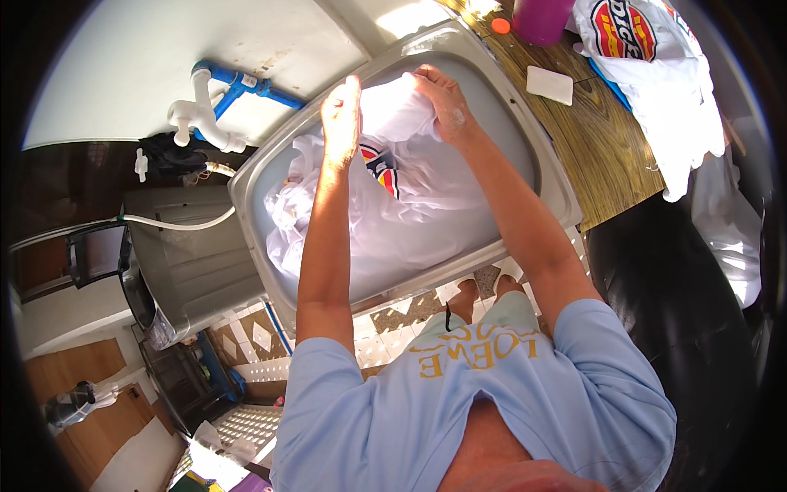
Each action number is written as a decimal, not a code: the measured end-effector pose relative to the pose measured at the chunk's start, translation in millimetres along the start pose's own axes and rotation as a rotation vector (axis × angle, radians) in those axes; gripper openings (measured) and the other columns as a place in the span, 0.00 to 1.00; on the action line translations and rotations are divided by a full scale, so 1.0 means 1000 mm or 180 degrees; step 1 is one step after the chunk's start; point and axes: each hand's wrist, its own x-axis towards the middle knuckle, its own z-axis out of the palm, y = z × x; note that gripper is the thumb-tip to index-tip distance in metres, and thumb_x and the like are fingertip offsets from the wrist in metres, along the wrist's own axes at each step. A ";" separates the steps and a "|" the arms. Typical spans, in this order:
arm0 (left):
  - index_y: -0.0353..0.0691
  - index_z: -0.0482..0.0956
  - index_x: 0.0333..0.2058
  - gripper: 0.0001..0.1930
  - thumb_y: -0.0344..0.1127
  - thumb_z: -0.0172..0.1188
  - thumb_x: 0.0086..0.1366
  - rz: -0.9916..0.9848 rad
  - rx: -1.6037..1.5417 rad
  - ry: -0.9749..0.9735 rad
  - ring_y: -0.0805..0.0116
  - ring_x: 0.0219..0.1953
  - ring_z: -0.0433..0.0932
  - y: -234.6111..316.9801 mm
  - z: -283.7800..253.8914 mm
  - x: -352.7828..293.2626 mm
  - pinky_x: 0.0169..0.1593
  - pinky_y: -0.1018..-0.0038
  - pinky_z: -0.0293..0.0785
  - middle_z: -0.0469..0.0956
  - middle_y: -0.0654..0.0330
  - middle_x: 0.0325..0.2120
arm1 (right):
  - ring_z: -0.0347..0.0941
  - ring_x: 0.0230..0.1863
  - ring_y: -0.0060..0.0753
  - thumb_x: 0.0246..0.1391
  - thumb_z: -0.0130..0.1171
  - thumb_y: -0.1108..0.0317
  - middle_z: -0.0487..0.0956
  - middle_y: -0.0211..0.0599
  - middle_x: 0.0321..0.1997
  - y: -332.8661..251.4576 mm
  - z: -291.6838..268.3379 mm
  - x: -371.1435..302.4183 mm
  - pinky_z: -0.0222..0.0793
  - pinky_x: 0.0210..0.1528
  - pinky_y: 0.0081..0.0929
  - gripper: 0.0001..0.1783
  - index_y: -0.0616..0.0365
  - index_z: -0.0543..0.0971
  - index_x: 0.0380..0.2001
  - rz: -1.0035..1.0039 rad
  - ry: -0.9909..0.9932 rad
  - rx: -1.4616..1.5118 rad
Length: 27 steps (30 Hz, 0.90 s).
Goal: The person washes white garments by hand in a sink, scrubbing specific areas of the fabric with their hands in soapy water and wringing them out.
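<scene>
We've got the white garment (pixel 398 111) up btwn both hands, over the grey tub (pixel 243 187), w/ its lower part trailing down into the cloudy water (pixel 502 131). Our L hand (pixel 341 123) grips the cloth at its L edge, fingers close together & pointing up; can't tell exactly how the thumb sits. Our R hand (pixel 445 102) pinches the R edge, fingers bent over the cloth; a bit of suds shows near the wrist. Sun hits the raised bit hard, so detail's washed out there. Just below it we see a red, yellow & dark print (pixel 380 170), & more wet white cloth bunched toward the tub's L side, partly hidden by our L forearm.

To our R, on the wood-grain counter (pixel 611 184): a white bar (pixel 549 85), an orange cap (pixel 500 25), a purple container (pixel 539 18) & a white printed shirt (pixel 656 90) hanging over the edge, w/ smth blue under it. On our L, a white faucet (pixel 199 111) sits on blue pipe (pixel 264 88) next to the tub, & a pale hose (pixel 182 225) runs up to the rim
</scene>
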 end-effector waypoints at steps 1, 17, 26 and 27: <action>0.48 0.63 0.16 0.18 0.38 0.52 0.66 0.0032 -0.0009 -0.0007 0.87 0.18 0.50 0.001 -0.003 0.002 0.21 0.84 0.46 0.56 0.78 0.16 | 0.68 0.26 0.14 0.54 0.51 0.67 0.73 0.23 0.25 -0.003 -0.001 0.001 0.66 0.32 0.17 0.06 0.57 0.73 0.28 -0.0040 -0.0095 -0.0103; 0.49 0.65 0.19 0.16 0.43 0.49 0.68 0.0051 0.0250 0.0105 0.88 0.20 0.52 0.052 -0.018 -0.017 0.21 0.86 0.47 0.57 0.79 0.18 | 0.62 0.28 0.10 0.52 0.51 0.70 0.71 0.20 0.27 -0.051 0.010 -0.005 0.60 0.32 0.13 0.05 0.59 0.75 0.31 -0.0337 -0.0824 -0.1617; 0.35 0.75 0.42 0.12 0.36 0.55 0.64 0.0072 -0.0475 0.0504 0.80 0.41 0.70 0.038 -0.031 -0.040 0.48 0.81 0.65 0.74 0.67 0.37 | 0.58 0.26 0.10 0.48 0.54 0.75 0.65 0.19 0.25 -0.058 0.021 -0.005 0.56 0.27 0.12 0.03 0.57 0.72 0.28 -0.0503 -0.0968 -0.2107; 0.36 0.75 0.41 0.11 0.36 0.55 0.64 0.0056 -0.0512 0.0580 0.80 0.40 0.70 0.033 -0.032 -0.044 0.48 0.81 0.65 0.74 0.68 0.36 | 0.57 0.25 0.10 0.48 0.54 0.75 0.64 0.19 0.24 -0.056 0.019 -0.006 0.55 0.26 0.12 0.03 0.57 0.71 0.27 -0.0527 -0.0979 -0.2238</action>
